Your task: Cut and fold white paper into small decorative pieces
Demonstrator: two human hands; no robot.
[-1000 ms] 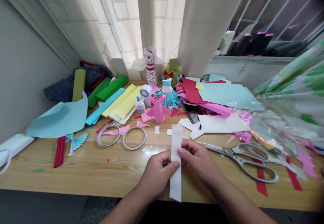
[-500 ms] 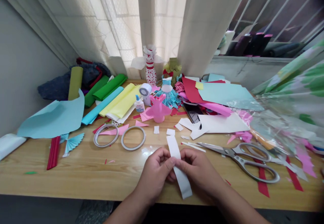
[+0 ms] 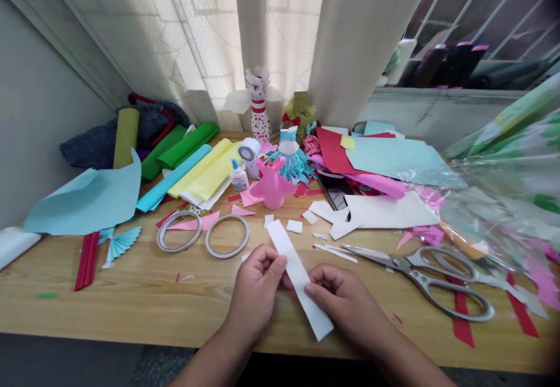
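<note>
A white paper strip (image 3: 298, 277) slants from upper left to lower right over the near edge of the wooden table (image 3: 144, 305). My left hand (image 3: 256, 293) pinches its left edge with thumb and curled fingers. My right hand (image 3: 345, 302) pinches the right edge lower down, fingers closed. Silver scissors (image 3: 426, 276) lie flat just right of my right hand. Two tape rings (image 3: 203, 236) lie to the upper left of my left hand.
Coloured paper sheets and rolls (image 3: 196, 168) crowd the back. A glue bottle (image 3: 238, 177), a pink paper figure (image 3: 272, 184) and paper dolls stand mid-table. Clear wrap (image 3: 494, 200) is heaped at right. A light blue sheet (image 3: 83, 200) and red strips (image 3: 86, 258) lie left.
The strip has tilted from upright to a slant, its top swinging left and its bottom right. Both hands kept hold, and my right hand slid lower along it.
</note>
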